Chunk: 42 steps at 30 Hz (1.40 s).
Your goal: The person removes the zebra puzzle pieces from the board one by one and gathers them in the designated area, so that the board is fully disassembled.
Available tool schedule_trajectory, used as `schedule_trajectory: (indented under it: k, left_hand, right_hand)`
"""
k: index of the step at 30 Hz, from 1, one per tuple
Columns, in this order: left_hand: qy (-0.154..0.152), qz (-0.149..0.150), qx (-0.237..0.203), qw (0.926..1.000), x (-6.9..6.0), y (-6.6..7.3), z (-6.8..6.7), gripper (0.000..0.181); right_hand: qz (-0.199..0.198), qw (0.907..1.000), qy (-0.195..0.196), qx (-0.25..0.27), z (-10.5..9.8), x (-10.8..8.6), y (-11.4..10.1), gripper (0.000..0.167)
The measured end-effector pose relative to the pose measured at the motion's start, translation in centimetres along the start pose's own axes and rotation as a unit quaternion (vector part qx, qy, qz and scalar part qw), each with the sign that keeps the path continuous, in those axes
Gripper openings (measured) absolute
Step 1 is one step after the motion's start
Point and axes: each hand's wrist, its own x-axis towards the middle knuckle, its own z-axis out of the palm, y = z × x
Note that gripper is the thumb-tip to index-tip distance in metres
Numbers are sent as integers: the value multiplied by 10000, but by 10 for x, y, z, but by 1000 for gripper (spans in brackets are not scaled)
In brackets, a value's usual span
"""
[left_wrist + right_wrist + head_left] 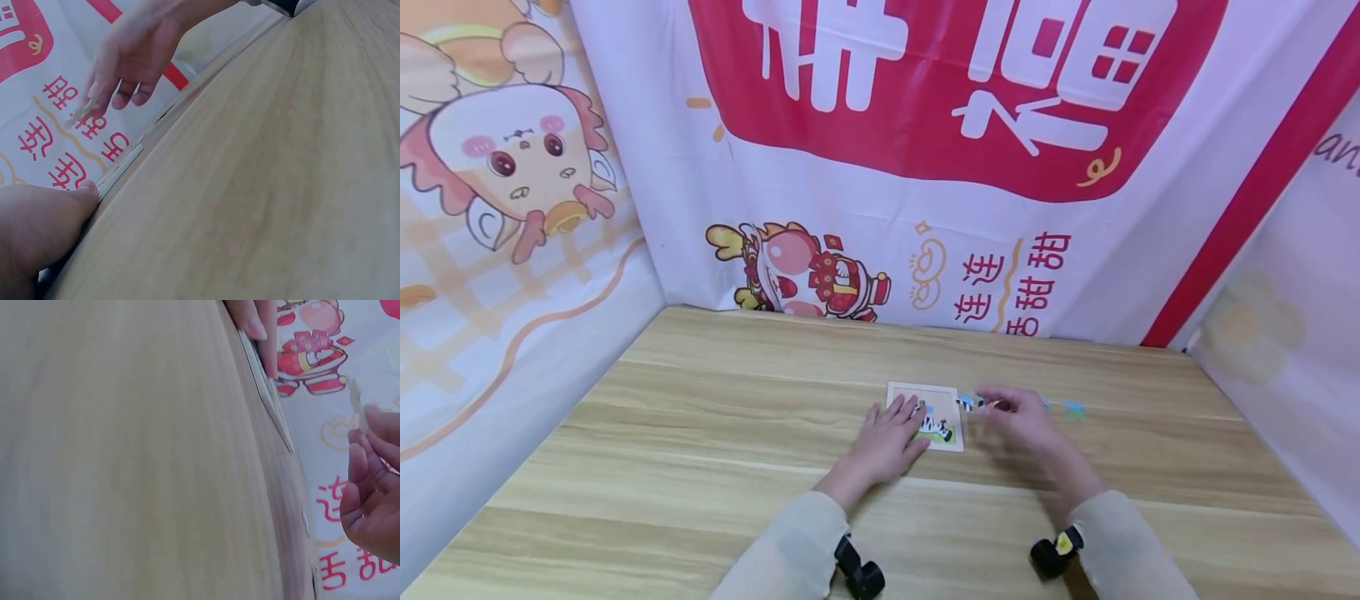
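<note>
Across the wooden table [737,433], the head view showed a person's left hand [889,442] laid with extended fingers over the left part of a pale-bordered puzzle board [923,387], a zebra picture [936,428] visible beside the fingertips. To the board's right, the right hand [1024,423] was bent with thumb and fingers together; a striped piece [967,403] showed at its fingertips, though whether this was the one held could not be told. A blue-and-green piece [1075,409] lay farther right, and a printed banner [1120,275] hung behind. From the left wrist, the left thumb met the board's edge, while the right hand, raised above the tabletop, pinched a thin piece [80,114], its other fingers loosely bent. From the right wrist, that pinch showed again, the piece pointing upward; left-hand fingers rested on the board, seen nearly edge-on.
</note>
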Motion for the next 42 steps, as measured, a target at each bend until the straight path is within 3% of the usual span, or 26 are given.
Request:
schedule_trajectory:
  k: [10,19,30,38,42]
  left_hand:
    - [-9,-71,-62,10000,1,0,-1,55]
    - [-19,-87,-41,10000,2,0,-1,54]
    - [-6,-75,-50,10000,2,1,0,54]
    - [-10,-57,-50,10000,1,2,1,54]
    - [-29,-94,-81,9999,0,2,-1,54]
  right_hand:
    - [-399,9990,170,71,-38,-19,7,37]
    - [43,9988,259,-421,-64,-31,17,42]
    - [184,9978,265,-574,-96,-46,35,47]
    - [175,9973,288,-653,-113,-55,54,41]
    - [402,9963,221,-733,-118,-56,64,44]
